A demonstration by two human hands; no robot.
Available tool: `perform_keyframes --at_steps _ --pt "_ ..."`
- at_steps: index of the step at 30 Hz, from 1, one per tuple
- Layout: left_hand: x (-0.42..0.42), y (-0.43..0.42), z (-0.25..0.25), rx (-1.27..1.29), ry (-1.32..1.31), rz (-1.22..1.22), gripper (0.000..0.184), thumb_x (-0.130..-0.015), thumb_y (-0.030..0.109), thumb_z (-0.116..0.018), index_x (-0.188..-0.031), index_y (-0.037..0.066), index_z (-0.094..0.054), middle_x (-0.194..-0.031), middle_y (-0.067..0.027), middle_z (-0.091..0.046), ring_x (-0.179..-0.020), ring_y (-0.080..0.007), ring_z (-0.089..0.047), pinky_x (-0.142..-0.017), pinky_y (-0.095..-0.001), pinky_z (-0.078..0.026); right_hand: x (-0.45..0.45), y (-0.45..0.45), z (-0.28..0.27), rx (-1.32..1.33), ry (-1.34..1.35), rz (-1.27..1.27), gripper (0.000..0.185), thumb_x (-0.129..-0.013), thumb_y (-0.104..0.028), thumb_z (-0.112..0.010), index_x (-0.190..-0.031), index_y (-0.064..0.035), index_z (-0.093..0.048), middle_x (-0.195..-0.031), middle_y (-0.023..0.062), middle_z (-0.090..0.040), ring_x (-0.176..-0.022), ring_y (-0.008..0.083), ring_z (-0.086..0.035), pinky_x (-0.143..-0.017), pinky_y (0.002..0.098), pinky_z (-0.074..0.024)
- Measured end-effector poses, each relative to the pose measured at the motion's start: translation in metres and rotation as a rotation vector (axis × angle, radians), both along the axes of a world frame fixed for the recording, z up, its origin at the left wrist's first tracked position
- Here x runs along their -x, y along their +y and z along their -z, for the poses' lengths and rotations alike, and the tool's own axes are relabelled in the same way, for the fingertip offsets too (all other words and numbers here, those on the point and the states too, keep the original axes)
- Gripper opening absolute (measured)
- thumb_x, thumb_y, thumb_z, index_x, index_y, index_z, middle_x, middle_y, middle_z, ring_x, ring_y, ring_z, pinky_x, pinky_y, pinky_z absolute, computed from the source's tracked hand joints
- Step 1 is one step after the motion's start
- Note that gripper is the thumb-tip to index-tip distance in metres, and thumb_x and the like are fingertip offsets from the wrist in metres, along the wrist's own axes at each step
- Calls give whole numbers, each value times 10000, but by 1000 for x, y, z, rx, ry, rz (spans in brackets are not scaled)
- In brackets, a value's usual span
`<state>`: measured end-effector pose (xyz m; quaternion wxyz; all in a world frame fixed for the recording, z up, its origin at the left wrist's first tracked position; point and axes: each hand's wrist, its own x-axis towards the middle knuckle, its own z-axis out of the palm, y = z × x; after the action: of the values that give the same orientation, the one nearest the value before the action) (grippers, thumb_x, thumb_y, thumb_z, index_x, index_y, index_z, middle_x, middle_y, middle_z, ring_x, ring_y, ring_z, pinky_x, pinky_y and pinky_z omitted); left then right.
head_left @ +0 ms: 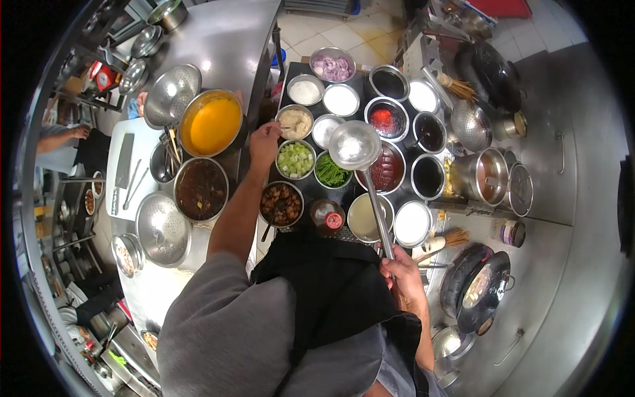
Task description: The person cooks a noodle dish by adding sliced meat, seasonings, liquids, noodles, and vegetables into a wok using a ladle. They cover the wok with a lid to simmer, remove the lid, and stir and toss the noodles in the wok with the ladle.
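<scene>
My left hand is at the left rim of a bowl of pale beige paste, its fingers closed on a thin utensil handle that reaches into the bowl. My right hand is wrapped round the long handle of a metal ladle. The ladle's bowl hangs over the containers, between the white powder and the dark red sauce. Below the paste stand bowls of chopped pale green vegetable, green pieces and browned chunks.
Left, a steel counter bears a pot of orange liquid, a pot of dark liquid and colanders. Right are woks and a steel pot. Another person's arm shows at far left.
</scene>
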<state>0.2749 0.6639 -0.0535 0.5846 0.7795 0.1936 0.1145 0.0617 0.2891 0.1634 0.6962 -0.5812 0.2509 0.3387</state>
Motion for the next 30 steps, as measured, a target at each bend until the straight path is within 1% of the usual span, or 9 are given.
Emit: perform_keyframes --at_steps 10,13,18,22,23,24,25,28,30 --pt "21 2 -61 138 -83 2 273 -989 197 -593 -1071 -42 -695 -891 -97 -726 -809 -132 -666 -755 -275 -522 -11 0 17 -10 -62 -92 355 -924 -71 -532 -1272 -7 -510 -692 3 -490 -514 74 -456 -442 207 -385" --pt "34 -20 -104 -148 -116 32 208 -954 168 -615 -1064 24 -718 -872 -116 -730 -785 -202 -694 -740 -338 -529 -21 4 21 -22 -51 -132 341 -934 -71 -536 -1268 -5 -517 -700 1 -488 -534 73 -464 -452 210 -391" --pt "20 -20 -63 -890 -229 341 176 -908 168 -600 -998 83 -725 -820 -124 -684 -773 -334 -649 -682 -446 -499 -14 -2 29 -162 -43 -77 380 -944 -82 -552 -1314 -5 -518 -697 0 -483 -511 79 -448 -453 212 -377" --pt "20 -22 -1 -1018 -289 590 227 -806 122 -617 -1010 115 -716 -880 -115 -663 -862 -335 -625 -738 -501 -489 30 -39 -11 -346 48 179 425 -939 -93 -572 -1350 -4 -507 -689 1 -478 -494 81 -432 -453 224 -361" --pt "24 -24 0 -1039 -219 596 302 -753 141 -693 -1050 89 -704 -954 -142 -670 -926 -351 -626 -803 -487 -502 48 -56 -19 -375 34 266 435 -938 -95 -576 -1357 -5 -503 -687 1 -477 -492 81 -429 -452 227 -358" --pt "27 -28 -6 -1056 -357 603 423 -688 156 -759 -1093 57 -690 -1007 -182 -673 -972 -374 -627 -855 -469 -507 71 -72 -28 -403 12 360 445 -937 -97 -580 -1364 -5 -499 -686 1 -476 -490 81 -427 -452 231 -355" --pt "38 -49 -52 -1063 -194 625 477 -668 171 -788 -1111 29 -680 -1054 -204 -669 -1014 -377 -624 -892 -464 -499 95 -87 -37 -363 -63 437 460 -931 -94 -591 -1372 -4 -498 -685 1 -477 -491 79 -424 -448 228 -353" --pt "70 -74 -85 -934 -341 608 361 -769 63 -683 -1126 15 -661 -1045 -195 -663 -995 -393 -619 -904 -464 -483 175 -134 -67 -78 -120 768 459 -882 -34 -578 -1338 0 -529 -637 -9 -482 -442 83 -422 -414 210 -341" --pt "92 -61 -54 -833 -259 729 332 -822 19 -603 -1152 18 -642 -1016 -195 -664 -988 -391 -620 -894 -465 -478 225 -173 -58 204 -257 973 377 -860 -28 -565 -1235 7 -578 -621 -2 -491 -421 89 -432 -401 208 -349"
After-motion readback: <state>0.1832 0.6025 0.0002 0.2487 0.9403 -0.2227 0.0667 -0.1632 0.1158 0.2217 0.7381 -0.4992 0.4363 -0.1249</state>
